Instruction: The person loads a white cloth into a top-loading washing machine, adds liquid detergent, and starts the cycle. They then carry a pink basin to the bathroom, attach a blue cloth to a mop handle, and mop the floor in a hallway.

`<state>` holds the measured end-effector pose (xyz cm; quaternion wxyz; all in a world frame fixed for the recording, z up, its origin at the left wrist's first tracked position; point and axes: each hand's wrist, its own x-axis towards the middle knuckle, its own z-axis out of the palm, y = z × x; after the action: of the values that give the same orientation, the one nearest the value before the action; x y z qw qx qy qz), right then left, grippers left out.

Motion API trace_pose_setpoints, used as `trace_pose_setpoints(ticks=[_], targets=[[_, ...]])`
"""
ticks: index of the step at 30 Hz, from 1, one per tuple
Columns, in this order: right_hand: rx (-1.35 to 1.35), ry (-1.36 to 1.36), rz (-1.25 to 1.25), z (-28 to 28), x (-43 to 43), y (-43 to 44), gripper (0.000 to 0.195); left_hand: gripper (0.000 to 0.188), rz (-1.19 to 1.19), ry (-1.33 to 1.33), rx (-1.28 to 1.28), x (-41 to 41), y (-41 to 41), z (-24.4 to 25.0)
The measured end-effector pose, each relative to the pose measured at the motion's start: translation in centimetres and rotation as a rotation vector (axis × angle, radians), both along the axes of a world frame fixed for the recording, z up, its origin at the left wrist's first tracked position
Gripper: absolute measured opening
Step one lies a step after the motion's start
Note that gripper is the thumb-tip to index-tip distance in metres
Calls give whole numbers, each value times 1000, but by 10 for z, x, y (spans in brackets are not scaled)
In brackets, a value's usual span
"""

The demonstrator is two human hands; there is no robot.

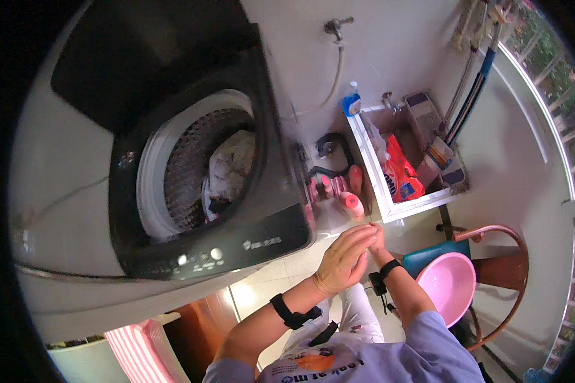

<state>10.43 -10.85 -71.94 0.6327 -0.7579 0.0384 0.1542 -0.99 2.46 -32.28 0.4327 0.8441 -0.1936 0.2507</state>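
Note:
My left hand (343,259) is extended flat, palm against my right hand (377,239), in front of the washing machine's right front corner. The left hand covers most of the right, so whatever may lie between the palms is hidden. Left of both hands stands a top-loading washing machine (278,239) with its dark lid (158,57) raised. Inside its perforated drum (184,167) sits a bundle of light-coloured laundry (232,165). Beyond my fingertips, several pink bottles (351,203) stand on the floor beside the machine.
A white-rimmed sink (388,210) holds a red detergent bag (402,172) and a brush head (438,153). On its corner stands a blue bottle (351,101). A wall tap (335,28) feeds a hose. At right, a pink basin (448,287) rests on a chair (517,253). Striped cloth (143,352) hangs lower left.

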Motion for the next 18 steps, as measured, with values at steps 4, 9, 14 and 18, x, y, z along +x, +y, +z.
trace_pose_setpoints(ticks=[4,9,14,18], targets=[[27,-4,-1,112,-13,0,43,46,57,4,8,-35,20,35],[-20,35,46,225,-8,-15,48,50,169,-150,15,-74,54,85],[132,-77,132,328,-3,-22,46,42,466,-220,-36,-118,108,131],[107,-181,251,418,-9,-13,41,47,568,-258,-63,-142,149,160]])
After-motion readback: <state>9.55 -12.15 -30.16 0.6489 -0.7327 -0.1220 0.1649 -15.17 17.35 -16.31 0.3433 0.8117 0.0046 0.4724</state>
